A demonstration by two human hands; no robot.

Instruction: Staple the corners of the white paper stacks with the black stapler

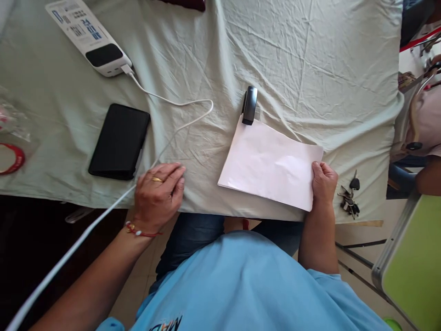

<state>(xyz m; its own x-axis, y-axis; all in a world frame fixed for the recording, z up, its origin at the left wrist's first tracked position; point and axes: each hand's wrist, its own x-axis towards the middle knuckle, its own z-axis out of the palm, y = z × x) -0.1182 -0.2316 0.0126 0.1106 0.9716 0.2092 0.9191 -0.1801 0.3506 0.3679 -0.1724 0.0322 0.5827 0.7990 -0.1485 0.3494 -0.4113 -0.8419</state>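
Observation:
A small stack of white paper sheets (pixel 270 163) lies slightly tilted near the table's front edge. My right hand (pixel 324 180) is closed on its right edge, thumb on top and the other fingers mostly hidden. At the far left corner of the paper stands a small black stapler (pixel 250 105), its front end over that corner. My left hand (pixel 159 195) rests on the cloth at the table edge, holding nothing, its fingers loosely extended to the right. A white cable (pixel 186 124) runs beside and past this hand.
A black phone-like case (pixel 120 141) lies left of centre, with a white power bank (pixel 89 37) behind it, plugged to the cable. Keys (pixel 349 197) lie right of my right hand. A red tape roll (pixel 17 158) is far left. A green table (pixel 413 271) stands at right.

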